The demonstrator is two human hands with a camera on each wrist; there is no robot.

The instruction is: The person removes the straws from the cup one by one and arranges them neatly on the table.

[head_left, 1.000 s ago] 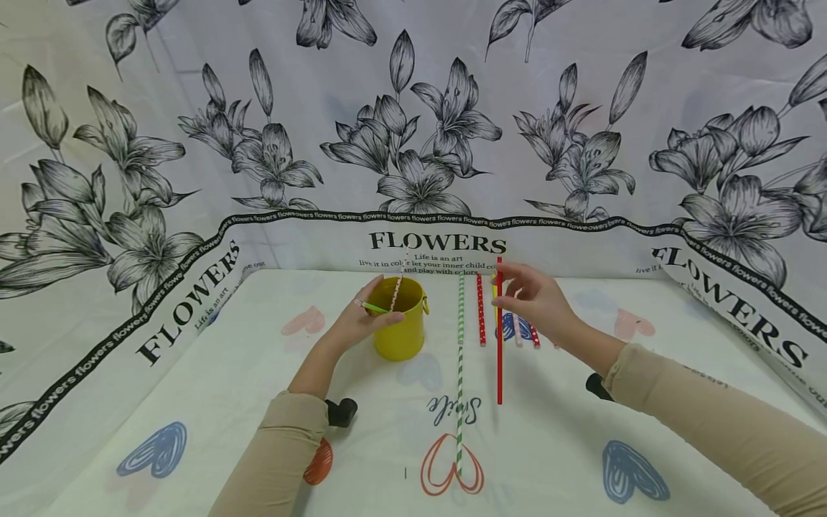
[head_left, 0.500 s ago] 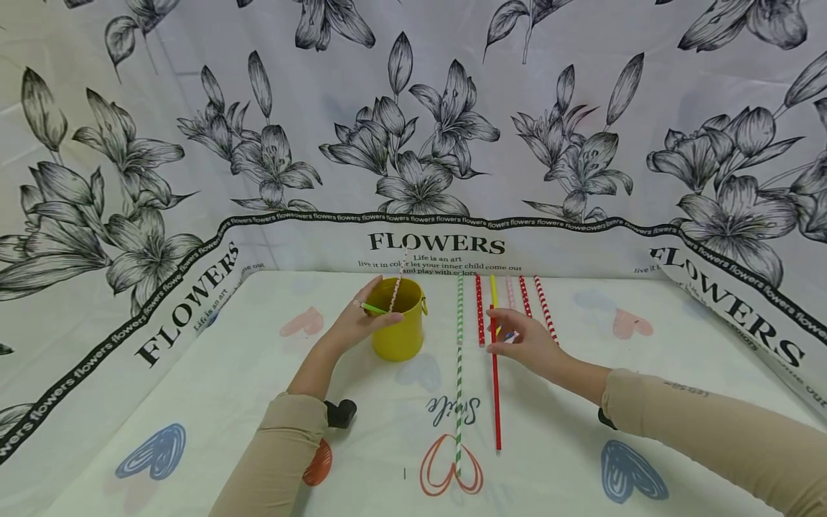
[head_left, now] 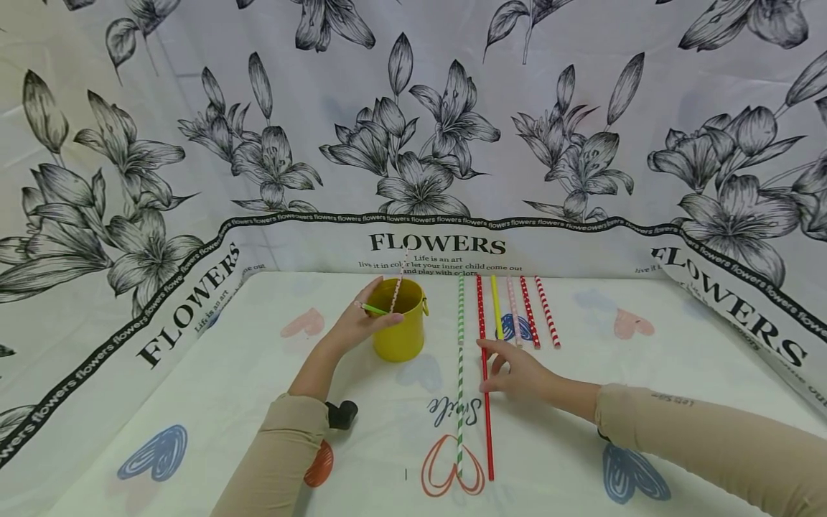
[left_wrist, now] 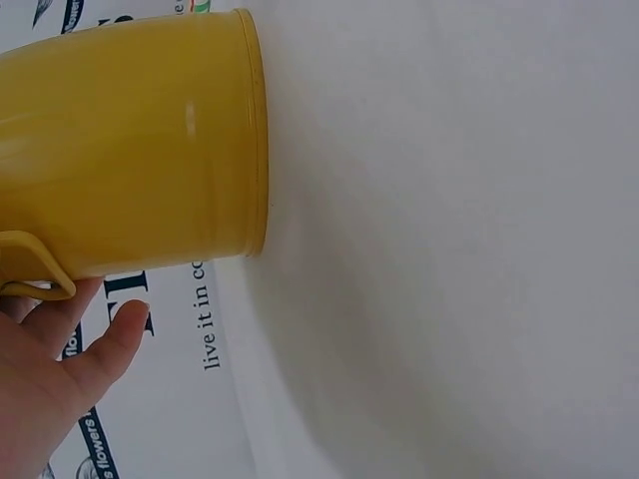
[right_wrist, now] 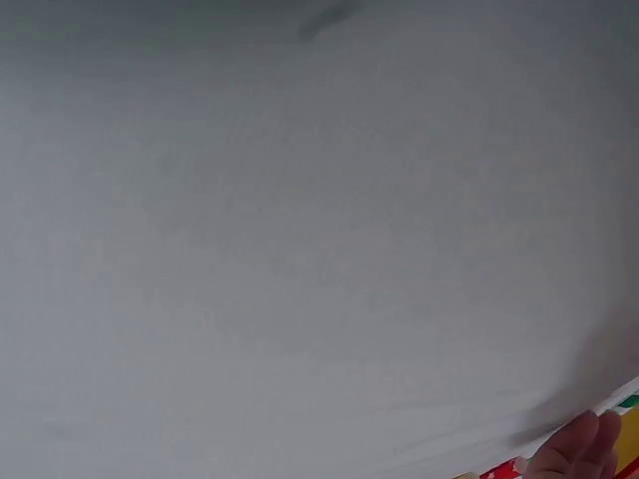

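Note:
My left hand [head_left: 349, 327] holds a yellow bucket [head_left: 399, 341] from its left side, thumb along the front of the rim. Inside it a pale dotted straw [head_left: 397, 283] leans up, and a green straw [head_left: 373, 308] rests low near the thumb. In the left wrist view the bucket [left_wrist: 130, 140] shows its side and handle above my fingers. My right hand [head_left: 517, 370] has index finger and thumb on a plain red straw [head_left: 488, 431], close over the table and nearly parallel to a green-striped straw [head_left: 460, 402]. Only fingers of the hand [right_wrist: 579, 454] show in the right wrist view.
Behind, a row of straws lies lengthwise: light green striped [head_left: 461, 305], red dotted [head_left: 481, 309], yellow [head_left: 496, 301], pink [head_left: 513, 305], another red dotted [head_left: 529, 312] and red striped [head_left: 546, 312]. A flower-printed cloth [head_left: 413, 143] hangs along the table's back and sides.
My right hand has brought the red straw down and toward me, from over the back row to beside the green-striped straw. My left hand and the bucket have stayed in place.

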